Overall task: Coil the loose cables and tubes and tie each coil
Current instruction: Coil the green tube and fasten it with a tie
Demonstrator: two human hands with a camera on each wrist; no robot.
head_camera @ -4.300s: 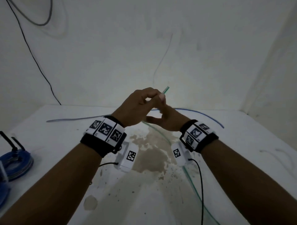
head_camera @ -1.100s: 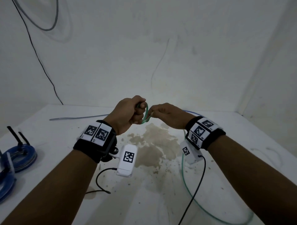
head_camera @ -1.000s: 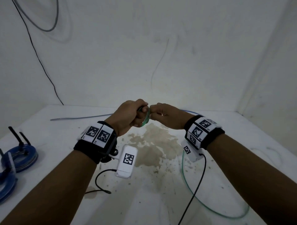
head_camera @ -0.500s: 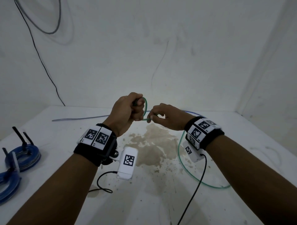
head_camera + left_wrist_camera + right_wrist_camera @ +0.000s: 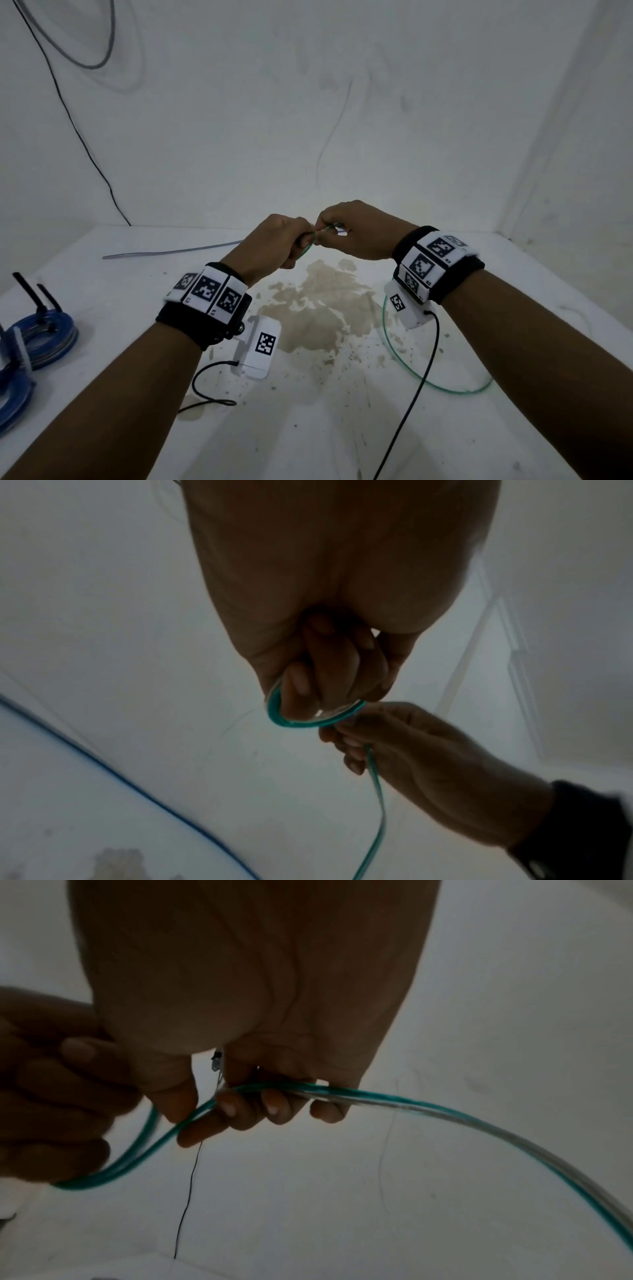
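A thin green translucent tube [image 5: 428, 384] runs from my hands down to a slack loop on the white table [image 5: 513, 274]. My left hand [image 5: 278, 246] is fisted round a small coil of the green tube [image 5: 294, 723], with the loop showing under its curled fingers. My right hand [image 5: 349, 231] touches the left one and pinches the green tube [image 5: 377, 1099] between thumb and fingers, and the tube trails off to the right from there. In the left wrist view the right hand [image 5: 394, 739] holds the strand just below the coil. Both hands are raised above the table.
Two blue coils [image 5: 44, 339] [image 5: 13, 397] with black ties lie at the left table edge. A loose blue-grey cable [image 5: 171, 253] stretches across the back of the table. A brown stain [image 5: 318, 308] marks the middle. Black sensor cords [image 5: 421, 377] hang from my wrists. Walls close in behind and to the right.
My right hand has risen and met the left hand again with the tube. The slack green loop on the table has been drawn in and is shorter than a second ago.
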